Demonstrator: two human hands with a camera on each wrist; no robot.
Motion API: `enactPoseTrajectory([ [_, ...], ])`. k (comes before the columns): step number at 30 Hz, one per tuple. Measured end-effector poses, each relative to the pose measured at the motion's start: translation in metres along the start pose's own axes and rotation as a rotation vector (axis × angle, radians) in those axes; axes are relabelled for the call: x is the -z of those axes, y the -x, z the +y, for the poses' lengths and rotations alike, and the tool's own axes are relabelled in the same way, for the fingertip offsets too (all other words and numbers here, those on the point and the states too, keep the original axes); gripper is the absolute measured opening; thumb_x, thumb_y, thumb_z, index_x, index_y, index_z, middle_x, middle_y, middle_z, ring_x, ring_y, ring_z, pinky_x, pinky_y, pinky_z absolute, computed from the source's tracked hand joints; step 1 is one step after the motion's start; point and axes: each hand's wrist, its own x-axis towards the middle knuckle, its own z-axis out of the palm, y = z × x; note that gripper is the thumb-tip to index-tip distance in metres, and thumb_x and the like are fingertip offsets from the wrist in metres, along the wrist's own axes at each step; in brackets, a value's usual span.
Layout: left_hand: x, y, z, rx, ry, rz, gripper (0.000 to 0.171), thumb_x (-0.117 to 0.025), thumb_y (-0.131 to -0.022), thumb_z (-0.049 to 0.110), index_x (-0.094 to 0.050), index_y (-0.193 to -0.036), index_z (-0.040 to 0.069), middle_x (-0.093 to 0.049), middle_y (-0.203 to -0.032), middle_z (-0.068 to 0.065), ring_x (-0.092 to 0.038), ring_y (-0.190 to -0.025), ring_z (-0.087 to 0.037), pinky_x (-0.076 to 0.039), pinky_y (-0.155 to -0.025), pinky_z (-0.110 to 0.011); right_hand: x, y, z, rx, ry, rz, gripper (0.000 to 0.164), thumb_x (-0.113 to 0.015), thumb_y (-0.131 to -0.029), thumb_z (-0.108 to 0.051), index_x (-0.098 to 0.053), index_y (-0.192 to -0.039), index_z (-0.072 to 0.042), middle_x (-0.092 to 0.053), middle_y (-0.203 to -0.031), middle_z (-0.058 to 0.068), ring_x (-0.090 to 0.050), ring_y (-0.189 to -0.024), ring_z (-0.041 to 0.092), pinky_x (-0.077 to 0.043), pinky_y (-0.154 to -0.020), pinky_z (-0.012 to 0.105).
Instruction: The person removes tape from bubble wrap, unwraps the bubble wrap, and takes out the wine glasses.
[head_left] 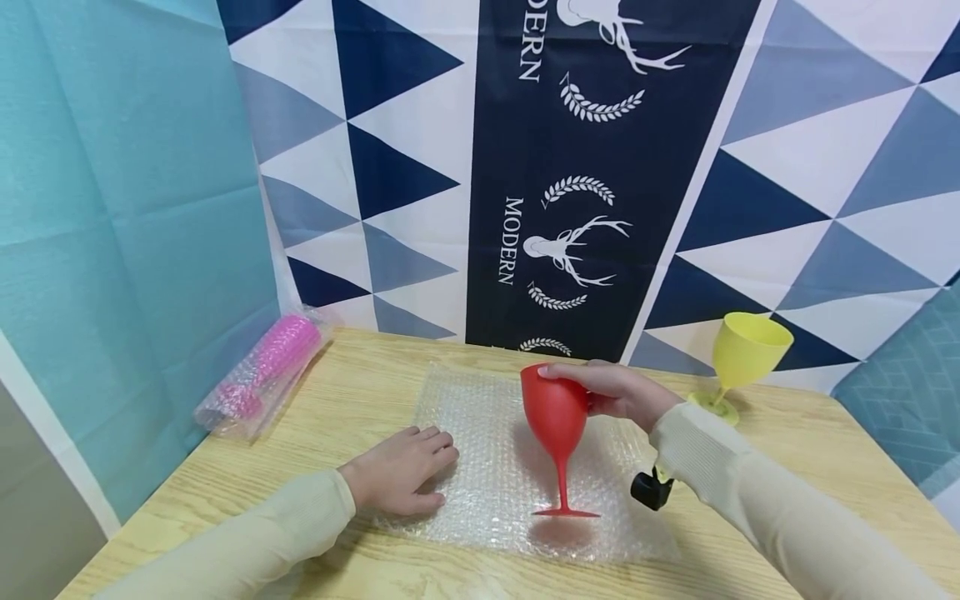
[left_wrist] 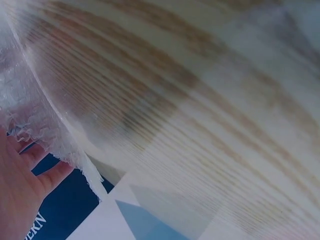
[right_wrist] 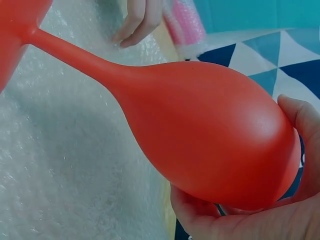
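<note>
The right hand (head_left: 618, 390) holds a red cup (head_left: 555, 412) that has a wide bowl, a thin stem and a flat, round foot. Its fingers are curled round the bowl, up near the rim, and they grip it. The red cup is upright, with its foot down, over a flat sheet of bubble wrap (head_left: 480, 500). A reddish patch shows on the sheet just under the foot, but I cannot tell if the foot touches it. The left hand (head_left: 401, 471) rests on the left side of the sheet. Its fingers are nearly straight and close together, with the thumb apart, and they hold no cup. The sheet lies on a wooden worktop (head_left: 780, 500). Over on the left, near the back, a pink cup (head_left: 288, 342) lies inside its own bubbly wrapping (head_left: 273, 404). On the right, near the back, a yellow cup (head_left: 750, 354) stands upright on its foot, behind the right hand and well apart from the pink one. A little black thing (head_left: 651, 490) hangs below the right wrist. Behind the worktop is a cloth (head_left: 412, 50) with blue and white triangles, white deer heads and the word MODERN. A plain blue-green cloth (head_left: 135, 167) hangs on the left.
</note>
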Motion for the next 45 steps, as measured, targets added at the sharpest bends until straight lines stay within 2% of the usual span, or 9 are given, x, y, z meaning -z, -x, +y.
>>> enactPoseTrajectory([
  [8, 0.001, 0.001, 0.001, -0.006, -0.005, 0.026, 0.047, -0.054, -0.091, 0.048, -0.054, -0.125, 0.015, -0.060, -0.123, -0.002, -0.057, -0.112, -0.017, -0.051, -0.092, -0.036, -0.003, 0.009, -0.002, 0.031, 0.029, -0.023, 0.062, -0.061, -0.090, -0.041, -0.047, -0.132, 0.003, -0.062, -0.112, 0.006, -0.060, -0.100, 0.021, -0.057, -0.081, 0.026],
  [18, 0.000, 0.000, 0.000, 0.001, -0.001, 0.018, 0.047, -0.054, -0.090, 0.048, -0.054, -0.125, 0.016, -0.060, -0.123, -0.002, -0.057, -0.113, -0.017, -0.051, -0.093, -0.036, -0.002, 0.028, -0.003, 0.079, 0.029, -0.028, 0.062, -0.062, -0.091, -0.036, -0.043, -0.136, 0.003, -0.063, -0.112, 0.005, -0.061, -0.101, 0.021, -0.057, -0.082, 0.027],
  [34, 0.002, 0.001, 0.001, 0.008, 0.004, 0.008, 0.047, -0.055, -0.091, 0.048, -0.053, -0.126, 0.016, -0.059, -0.124, -0.002, -0.056, -0.114, -0.017, -0.051, -0.095, -0.038, 0.020, 0.050, -0.007, 0.181, -0.016, -0.039, 0.055, -0.062, -0.094, -0.032, -0.046, -0.132, 0.004, -0.067, -0.098, -0.007, -0.063, -0.097, 0.016, -0.057, -0.082, 0.024],
  [40, 0.001, 0.001, 0.001, 0.004, 0.026, 0.009, 0.047, -0.055, -0.091, 0.047, -0.053, -0.127, 0.015, -0.059, -0.125, -0.003, -0.057, -0.115, -0.019, -0.052, -0.096, -0.041, 0.024, 0.052, -0.003, 0.208, -0.014, -0.035, 0.055, -0.062, -0.094, -0.031, -0.045, -0.135, 0.003, -0.067, -0.100, -0.007, -0.063, -0.099, 0.016, -0.057, -0.083, 0.024],
  [45, 0.000, 0.001, 0.001, 0.002, 0.023, 0.023, 0.047, -0.055, -0.091, 0.047, -0.053, -0.126, 0.015, -0.059, -0.124, -0.003, -0.057, -0.114, -0.019, -0.052, -0.096, -0.042, 0.028, 0.057, -0.004, 0.275, 0.033, 0.014, 0.066, -0.062, -0.094, -0.028, -0.033, -0.144, 0.004, -0.063, -0.112, -0.002, -0.060, -0.103, 0.016, -0.057, -0.083, 0.025],
])
